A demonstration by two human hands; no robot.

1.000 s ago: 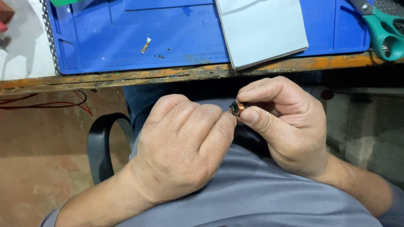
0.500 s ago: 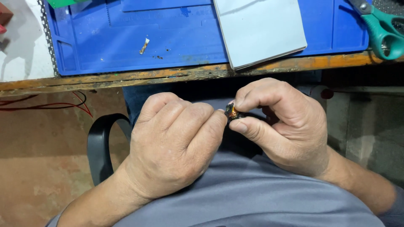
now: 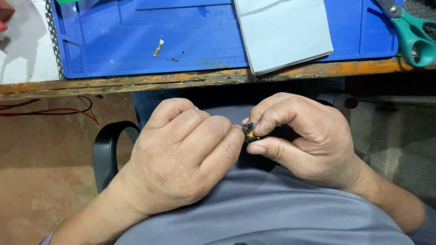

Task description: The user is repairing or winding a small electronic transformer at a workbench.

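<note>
Head view: both hands held low over the lap, in front of the counter (image 3: 136, 84) edge. Right hand (image 3: 309, 140) curled almost closed, thumb and forefinger pinched on a small dark part (image 3: 249, 133) with an orange-brown glint; too small to tell what kind. Left hand (image 3: 186, 159) closed into a loose fist, fingertips pressed up against the same part from the other side, so gripped between the two hands, clear of the counter. Judged by that, handling of the part well under way and not finished: nothing set down, both grips on.

Up on the counter, a blue tray mat (image 3: 91, 54) with raised rim and shallow compartments; inside only a small pale scrap (image 3: 158, 47) and a few dark crumbs (image 3: 172, 59) just beside it. A white flat box (image 3: 284, 34) lying across the mat's near edge. Green-handled scissors (image 3: 408, 34) at far right. Red wires (image 3: 86, 111) hanging below the counter, a black chair arm (image 3: 106, 149) beside the left wrist.
</note>
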